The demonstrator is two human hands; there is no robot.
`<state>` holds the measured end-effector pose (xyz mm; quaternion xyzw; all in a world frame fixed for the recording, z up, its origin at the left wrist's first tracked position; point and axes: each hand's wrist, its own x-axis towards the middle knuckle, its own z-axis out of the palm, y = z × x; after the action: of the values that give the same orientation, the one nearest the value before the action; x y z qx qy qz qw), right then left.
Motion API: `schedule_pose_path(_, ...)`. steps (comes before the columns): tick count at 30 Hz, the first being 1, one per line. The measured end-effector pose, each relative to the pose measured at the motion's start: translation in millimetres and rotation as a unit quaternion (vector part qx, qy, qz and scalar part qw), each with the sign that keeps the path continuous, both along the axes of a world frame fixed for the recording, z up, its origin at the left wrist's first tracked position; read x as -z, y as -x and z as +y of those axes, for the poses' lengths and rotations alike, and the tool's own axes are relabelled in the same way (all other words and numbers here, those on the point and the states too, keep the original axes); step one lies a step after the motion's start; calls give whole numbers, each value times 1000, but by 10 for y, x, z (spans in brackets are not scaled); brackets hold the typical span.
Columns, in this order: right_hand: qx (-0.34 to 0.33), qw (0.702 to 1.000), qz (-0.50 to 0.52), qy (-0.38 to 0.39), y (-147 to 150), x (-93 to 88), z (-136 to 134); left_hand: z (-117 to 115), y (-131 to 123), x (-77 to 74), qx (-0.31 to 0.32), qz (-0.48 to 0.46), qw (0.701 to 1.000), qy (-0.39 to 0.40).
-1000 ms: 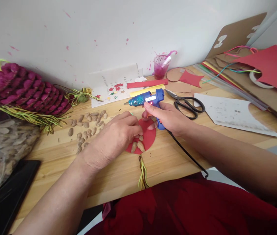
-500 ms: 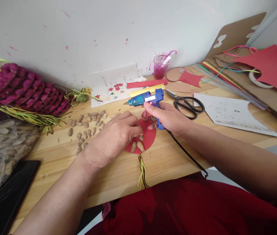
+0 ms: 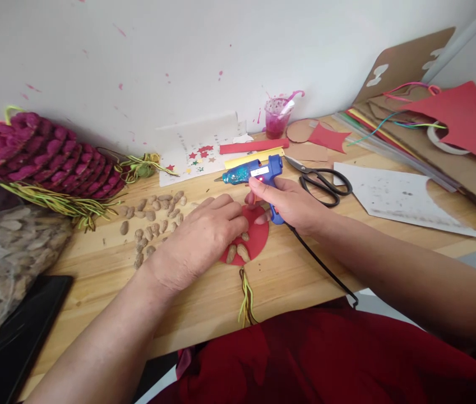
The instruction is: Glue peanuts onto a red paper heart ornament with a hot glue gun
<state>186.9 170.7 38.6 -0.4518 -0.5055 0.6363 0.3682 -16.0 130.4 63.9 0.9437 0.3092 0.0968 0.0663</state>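
Observation:
My right hand grips a blue hot glue gun by its handle, with the nozzle pointing left. A red paper disc lies on the table under both hands, and a yellow-green and brown yarn tassel hangs from its near edge. Two peanuts show on the disc's near part. Over the disc's left side, my left hand has its fingers closed at a peanut, partly hidden under the fingertips.
Loose peanuts lie left of the disc. Further left are a peanut bag, a black phone-like slab and a magenta cone-shaped craft. Behind stand scissors, star cutouts and a cup. The gun's cord trails rightward.
The view has shifted slightly. Both hands stay nearly in place, the left still at the peanut on the disc and the right still holding the glue gun.

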Motion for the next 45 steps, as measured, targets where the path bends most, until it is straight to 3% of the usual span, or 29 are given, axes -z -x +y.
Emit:
schedule_pose_path(3, 4, 1000, 1, 5, 0, -4, -4, 5, -5, 16, -10, -28, 999, 14)
schedule_pose_path(6, 17, 1000, 8, 8, -11, -33, -10, 33, 25, 14, -39, -123, 991, 43)
schedule_pose_path(9, 36, 999, 31, -2, -34, -100, -26, 79, 106, -35, -139, -259, 945, 140)
schedule_pose_path(11, 54, 997, 47, -18, -55, -150, -45, 118, 176, -71, -213, -359, 876, 243)
schedule_pose_path(13, 59, 996, 57, -46, -80, -186, -71, 161, 242, -88, -259, -469, 775, 335)
schedule_pose_path(16, 38, 994, 42, -92, -118, -199, -119, 221, 310, -78, -275, -587, 629, 431)
schedule_pose_path(17, 26, 992, 33, -116, -130, -196, -137, 236, 323, -71, -275, -603, 596, 454)
schedule_pose_path(19, 7, 985, 8, -171, -151, -185, -172, 255, 336, -57, -272, -615, 557, 487)
schedule_pose_path(22, -18, 973, -18, -228, -170, -177, -211, 261, 338, -45, -267, -615, 540, 509)
schedule_pose_path(27, -33, 958, -47, -280, -176, -196, -222, 248, 333, -51, -253, -606, 540, 526)
schedule_pose_path(32, -47, 953, -53, -295, -181, -223, -230, 245, 330, -61, -244, -598, 552, 527)
schedule_pose_path(45, -63, 943, -76, -319, -170, -270, -238, 245, 332, -39, -243, -601, 542, 535)
